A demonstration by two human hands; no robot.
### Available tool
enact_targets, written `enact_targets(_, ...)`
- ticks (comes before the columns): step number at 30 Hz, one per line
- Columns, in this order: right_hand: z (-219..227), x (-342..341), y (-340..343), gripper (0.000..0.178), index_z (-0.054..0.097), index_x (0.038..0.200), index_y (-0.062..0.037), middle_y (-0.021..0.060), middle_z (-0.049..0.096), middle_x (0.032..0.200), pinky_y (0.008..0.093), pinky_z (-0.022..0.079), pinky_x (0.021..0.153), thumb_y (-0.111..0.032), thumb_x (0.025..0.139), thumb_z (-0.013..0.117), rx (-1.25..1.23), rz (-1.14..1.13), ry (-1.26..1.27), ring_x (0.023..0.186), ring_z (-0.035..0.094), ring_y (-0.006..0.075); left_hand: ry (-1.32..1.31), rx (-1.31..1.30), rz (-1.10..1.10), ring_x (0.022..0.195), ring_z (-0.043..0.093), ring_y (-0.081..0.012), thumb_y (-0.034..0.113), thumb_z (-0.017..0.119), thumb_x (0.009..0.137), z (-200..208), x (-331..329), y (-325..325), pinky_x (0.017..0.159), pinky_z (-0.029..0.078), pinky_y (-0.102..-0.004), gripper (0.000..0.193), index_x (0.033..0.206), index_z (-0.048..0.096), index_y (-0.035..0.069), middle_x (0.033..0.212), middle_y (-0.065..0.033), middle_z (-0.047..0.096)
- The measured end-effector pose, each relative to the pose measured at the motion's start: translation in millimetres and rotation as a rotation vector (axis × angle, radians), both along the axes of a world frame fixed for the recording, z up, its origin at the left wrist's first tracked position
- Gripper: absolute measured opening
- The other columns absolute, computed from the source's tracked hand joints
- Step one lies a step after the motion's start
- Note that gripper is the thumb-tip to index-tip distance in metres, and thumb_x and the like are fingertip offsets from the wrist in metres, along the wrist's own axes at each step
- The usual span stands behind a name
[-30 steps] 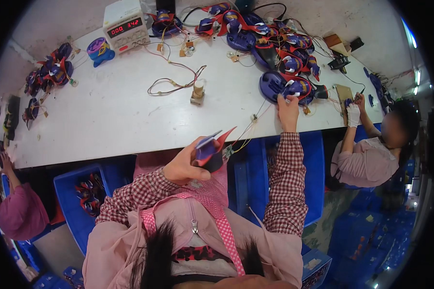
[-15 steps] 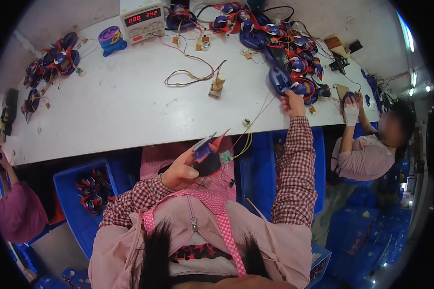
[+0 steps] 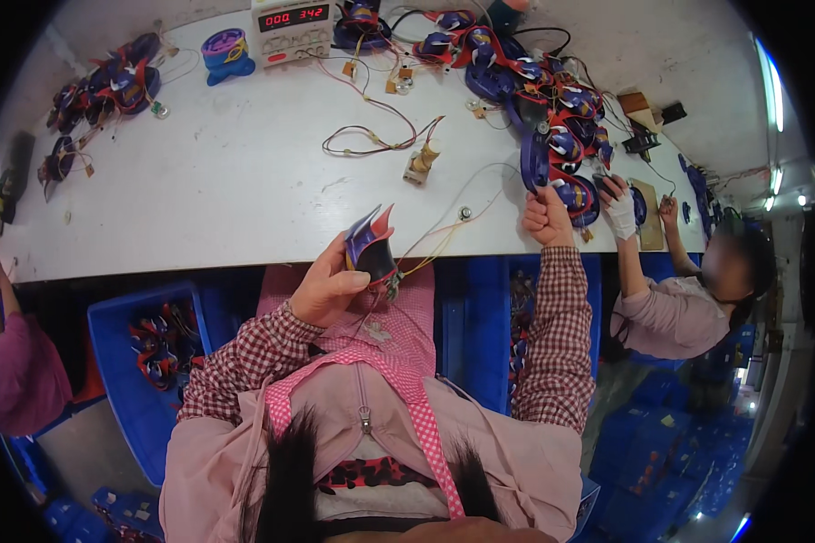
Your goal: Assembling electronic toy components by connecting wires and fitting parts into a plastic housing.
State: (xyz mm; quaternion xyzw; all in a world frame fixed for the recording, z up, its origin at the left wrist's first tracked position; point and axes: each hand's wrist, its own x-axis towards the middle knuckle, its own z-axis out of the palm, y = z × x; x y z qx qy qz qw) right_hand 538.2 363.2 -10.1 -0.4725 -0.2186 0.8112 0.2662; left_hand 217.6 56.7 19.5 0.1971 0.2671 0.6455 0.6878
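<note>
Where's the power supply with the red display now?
In the head view, the power supply stands on the white table at the picture's top edge, left of centre, just right of the blue-and-purple pot and beyond the left hand.

The jacket (image 3: pixel 489 462) is pale pink, with a zip (image 3: pixel 365 419) in the middle. On both sides of this zip are pink straps (image 3: pixel 430 443) with white dots; farther outside, dark-red-and-white checked sleeves (image 3: pixel 552 335). From the zip toward the neck, red cloth (image 3: pixel 362 473) has black patches.

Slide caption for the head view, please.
Left hand holding a wired part, right hand gripping a purple piece over the white table.
</note>
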Motion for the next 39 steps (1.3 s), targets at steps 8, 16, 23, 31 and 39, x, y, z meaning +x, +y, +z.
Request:
enact_targets(8,19,-32,-33,0.016,0.055,0.078,-0.0060,-0.0012,0.050,0.055,0.0202,0.031,0.035,-0.020,0.087,0.056,0.326,0.000,-0.420,0.039,0.041,0.0077,0.077,-0.011,0.119,0.094,0.062,-0.0246,0.024,0.077,0.067,0,-27,-27,0.077,0.051,-0.0323,0.081,0.132,0.037,-0.001,0.118,-0.0166,0.054)
enact_targets(16,8,-34,-45,0.014,0.059,0.081,-0.0046,0.0025,0.056,0.061,0.0208,0.037,0.039,-0.017,0.086,0.056,0.708,0.075,-0.490,0.044,0.050,0.0098,0.177,0.015,0.297,0.103,0.059,-0.0286,0.030,0.077,0.071,-10,-60,-57,0.076,0.051,-0.0313,0.080,0.132,0.037,-0.002,0.121,-0.0184,0.052)
enact_targets(23,7,-30,-42,0.021,0.059,0.078,-0.0035,0.0025,0.055,0.060,0.0214,0.036,0.038,-0.022,0.087,0.056,0.550,-0.178,-0.357,0.044,0.049,0.0094,0.235,0.017,0.484,0.106,0.059,-0.0277,0.027,0.080,0.068,5,-79,-64,0.079,0.053,-0.0337,0.084,0.134,0.034,-0.001,0.118,-0.0150,0.054)
enact_targets(31,27,-36,-39,0.019,0.056,0.080,-0.0062,0.0012,0.054,0.063,0.0225,0.034,0.039,-0.022,0.090,0.054,0.635,-0.271,-0.047,0.043,0.046,0.0095,0.315,-0.002,0.294,0.100,0.059,-0.0225,0.021,0.081,0.066,4,-53,-20,0.081,0.052,-0.0335,0.082,0.132,0.036,0.003,0.115,-0.0097,0.053)
enact_targets(39,64,-23,-82,0.019,0.053,0.079,-0.0057,0.0021,0.052,0.060,0.0243,0.035,0.041,-0.020,0.092,0.052,0.776,-0.326,-0.090,0.045,0.047,0.0115,0.471,0.062,0.462,0.099,0.058,-0.0238,0.022,0.079,0.067,30,-73,-49,0.082,0.051,-0.0333,0.071,0.124,0.042,0.004,0.113,-0.0130,0.053)
